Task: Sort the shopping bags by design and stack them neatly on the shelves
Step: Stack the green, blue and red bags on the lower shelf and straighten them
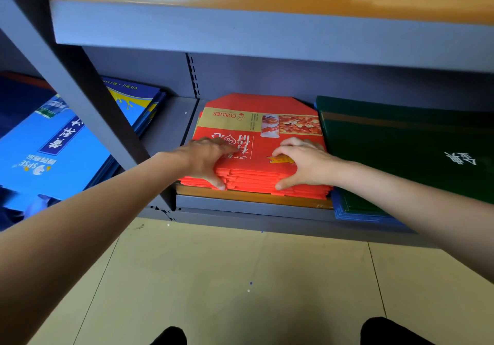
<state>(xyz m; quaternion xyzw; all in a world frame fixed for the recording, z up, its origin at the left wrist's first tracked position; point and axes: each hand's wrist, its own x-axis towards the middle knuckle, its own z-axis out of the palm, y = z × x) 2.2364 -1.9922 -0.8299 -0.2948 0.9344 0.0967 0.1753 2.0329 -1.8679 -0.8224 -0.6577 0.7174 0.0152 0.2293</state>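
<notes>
Red shopping bags [263, 154] lie flat in a pile on the low shelf [254, 205], right in front of the person and between both arms. Nearest to us, the front edge of the pile faces the person, and here the edges look a bit uneven, like steps. The left hand [207, 158] holds the front left part of the pile, fingers on top and thumb curled down over the edge. The right hand [302, 164] holds the front right part the same way. Both hands are about as near to the pile as each other. The long side of the pile runs left to right, so I think a push straight back, away from the person, would line the edges up. Under the red pile sits an orange-brown layer [248, 196]. Just beside it on the right lie dark green bags [401, 152]. Off to the left, past the grey post [88, 87], lie blue bags [53, 146].
</notes>
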